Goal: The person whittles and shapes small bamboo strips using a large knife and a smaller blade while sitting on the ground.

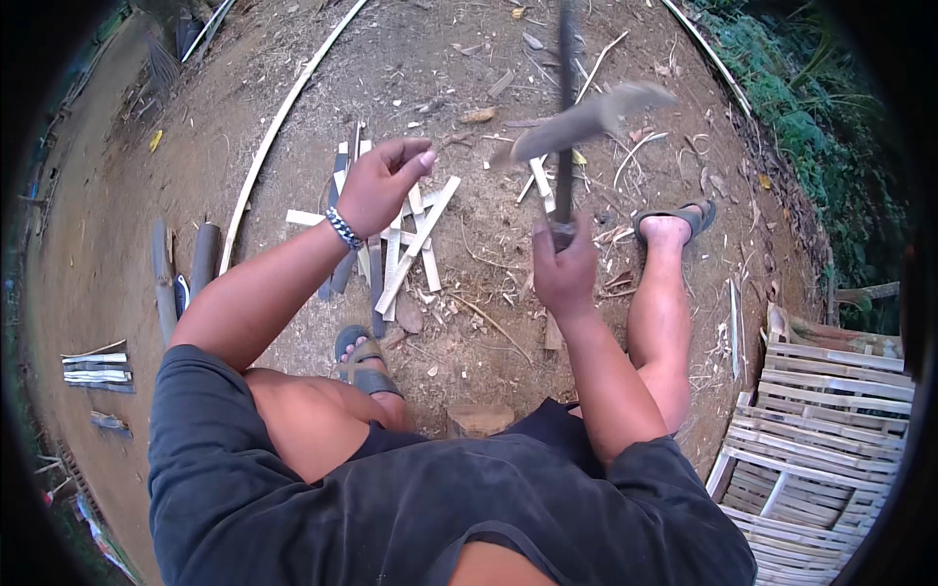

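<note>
Your right hand (566, 266) clenched round near end of long dark tool (565, 186), left of leafy right edge of ground (98, 293); blurred wood piece (592, 118) crosses it. Your left hand (377, 190) half-curled above pale strips (418, 247); cannot tell whether thumb meets fingers.

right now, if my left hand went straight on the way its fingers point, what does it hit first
Likely the blurred wood, though depth is unclear; your left hand might pass it and meet the dark tool in your right hand.

blade (565, 186), dark grey perhaps
</note>
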`<state>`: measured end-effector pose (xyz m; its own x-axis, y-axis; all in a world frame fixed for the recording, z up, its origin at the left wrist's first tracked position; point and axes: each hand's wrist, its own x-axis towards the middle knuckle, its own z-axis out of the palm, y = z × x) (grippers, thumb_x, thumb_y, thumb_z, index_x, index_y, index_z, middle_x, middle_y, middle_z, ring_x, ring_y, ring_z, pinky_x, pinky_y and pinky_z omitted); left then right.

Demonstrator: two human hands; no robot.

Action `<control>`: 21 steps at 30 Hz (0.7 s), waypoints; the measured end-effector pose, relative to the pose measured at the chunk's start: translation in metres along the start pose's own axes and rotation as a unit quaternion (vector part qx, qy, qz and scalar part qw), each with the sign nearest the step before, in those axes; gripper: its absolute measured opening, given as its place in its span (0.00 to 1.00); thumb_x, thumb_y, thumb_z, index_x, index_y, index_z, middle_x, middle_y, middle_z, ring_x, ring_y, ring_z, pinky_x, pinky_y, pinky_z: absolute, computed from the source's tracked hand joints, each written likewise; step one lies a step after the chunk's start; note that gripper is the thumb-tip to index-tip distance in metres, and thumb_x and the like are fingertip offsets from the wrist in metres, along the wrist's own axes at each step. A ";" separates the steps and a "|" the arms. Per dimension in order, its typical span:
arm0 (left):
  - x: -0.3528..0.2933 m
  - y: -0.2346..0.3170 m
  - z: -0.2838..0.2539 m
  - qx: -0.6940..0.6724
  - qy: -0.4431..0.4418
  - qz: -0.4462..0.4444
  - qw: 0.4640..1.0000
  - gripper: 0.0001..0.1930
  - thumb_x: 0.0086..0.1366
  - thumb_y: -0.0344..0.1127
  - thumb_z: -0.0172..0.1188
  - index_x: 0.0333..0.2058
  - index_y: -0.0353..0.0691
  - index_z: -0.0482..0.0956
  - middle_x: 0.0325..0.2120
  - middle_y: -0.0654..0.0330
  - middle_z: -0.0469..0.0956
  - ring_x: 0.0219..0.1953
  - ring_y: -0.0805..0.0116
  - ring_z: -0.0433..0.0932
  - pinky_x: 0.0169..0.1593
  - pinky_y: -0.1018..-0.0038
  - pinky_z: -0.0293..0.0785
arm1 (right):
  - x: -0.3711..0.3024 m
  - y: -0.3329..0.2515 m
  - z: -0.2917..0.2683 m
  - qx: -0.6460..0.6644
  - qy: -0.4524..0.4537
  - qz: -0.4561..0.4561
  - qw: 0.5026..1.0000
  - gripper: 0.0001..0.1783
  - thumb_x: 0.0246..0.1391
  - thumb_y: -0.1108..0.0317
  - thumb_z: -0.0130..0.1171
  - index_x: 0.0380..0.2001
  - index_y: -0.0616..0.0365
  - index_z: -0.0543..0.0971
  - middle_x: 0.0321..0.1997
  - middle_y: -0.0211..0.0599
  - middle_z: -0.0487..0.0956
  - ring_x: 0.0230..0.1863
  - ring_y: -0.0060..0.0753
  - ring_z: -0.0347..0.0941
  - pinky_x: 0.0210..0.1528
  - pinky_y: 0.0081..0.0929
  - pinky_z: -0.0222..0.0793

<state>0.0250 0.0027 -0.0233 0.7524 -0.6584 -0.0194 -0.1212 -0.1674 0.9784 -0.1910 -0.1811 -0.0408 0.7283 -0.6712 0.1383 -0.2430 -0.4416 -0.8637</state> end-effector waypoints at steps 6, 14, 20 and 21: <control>0.003 0.002 0.024 0.016 -0.024 -0.001 1.000 0.22 0.74 0.43 0.57 0.57 0.30 0.74 0.47 0.56 0.83 0.47 0.70 0.82 0.53 0.73 0.76 | -0.044 0.117 0.031 -0.185 -0.187 0.196 0.945 0.18 0.61 0.61 0.57 0.48 0.64 0.74 0.41 0.60 0.82 0.46 0.64 0.79 0.50 0.52 0.73; 0.019 -0.089 0.036 0.232 0.019 -0.082 0.969 0.33 0.67 0.46 0.65 0.62 0.30 0.66 0.57 0.43 0.73 0.58 0.53 0.76 0.59 0.64 0.75 | -0.056 0.132 0.044 -0.179 -0.222 0.243 0.927 0.21 0.58 0.60 0.59 0.50 0.61 0.74 0.47 0.61 0.81 0.51 0.63 0.78 0.55 0.49 0.73; 0.101 -0.103 -0.004 0.445 -0.076 -0.204 0.869 0.41 0.64 0.58 0.63 0.60 0.25 0.68 0.53 0.35 0.77 0.57 0.44 0.77 0.61 0.62 0.73 | -0.062 0.147 0.040 -0.177 -0.237 0.255 0.920 0.21 0.58 0.60 0.60 0.49 0.61 0.73 0.46 0.60 0.81 0.50 0.63 0.78 0.54 0.50 0.72; 0.118 -0.098 -0.008 0.462 -0.068 -0.245 0.849 0.41 0.64 0.59 0.63 0.61 0.25 0.68 0.54 0.33 0.76 0.58 0.42 0.76 0.62 0.61 0.72 | -0.064 0.149 0.041 -0.177 -0.239 0.260 0.919 0.21 0.58 0.60 0.60 0.49 0.62 0.73 0.45 0.60 0.81 0.50 0.63 0.78 0.53 0.50 0.72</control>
<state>0.1308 -0.0528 -0.1194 0.7847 -0.4118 -0.4633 -0.3195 -0.9092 0.2670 -0.2479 -0.1795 -0.1978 0.6324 -0.5459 -0.5495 -0.7692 -0.3586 -0.5289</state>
